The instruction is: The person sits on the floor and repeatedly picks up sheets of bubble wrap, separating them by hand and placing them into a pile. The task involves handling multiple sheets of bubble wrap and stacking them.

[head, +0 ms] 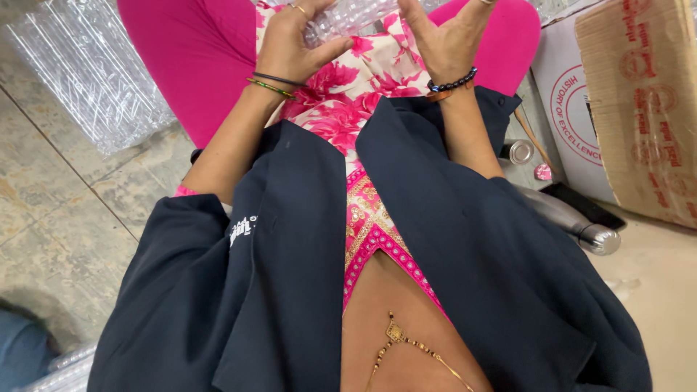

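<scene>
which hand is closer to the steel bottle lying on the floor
Right. The right hand is up over the lap on the same side as the steel bottle, which lies on the floor below and outward of it. The left hand is farther, across the clear plastic piece.

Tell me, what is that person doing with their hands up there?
A person sitting on the floor holds a clear, crinkly plastic piece over their lap with both hands. The left hand grips it from one side, thumb pressed against it, and the right hand touches the other side with its fingers spread. More clear plastic pieces lie in a pile on the tiled floor at their left. At their right stand a cardboard box and a steel bottle lying on its side.
</scene>
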